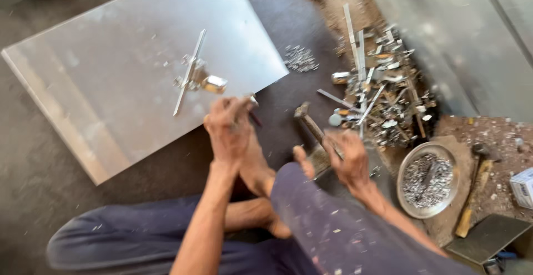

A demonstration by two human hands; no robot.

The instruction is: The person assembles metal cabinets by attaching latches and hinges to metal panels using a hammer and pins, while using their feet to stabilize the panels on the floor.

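1. The left hand (229, 128) pinches a thin punch-like tool (252, 108) between closed fingers, its tip just off the near edge of the metal sheet (111, 86).
2. The right hand (348, 158) is wrapped tight around a hammer (311, 125), head up and just right of the tool.
3. A bracket (194, 75) lies on the sheet, beyond the left grip.
4. Judged step: lining up a strike; it calls for seating the tip steadily first.

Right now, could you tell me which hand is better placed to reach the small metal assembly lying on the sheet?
Probably the left hand: it sits at the metal sheet edge, just below the assembly, pinching a small tool. The right hand is farther off, gripping a hammer near the scrap pile.
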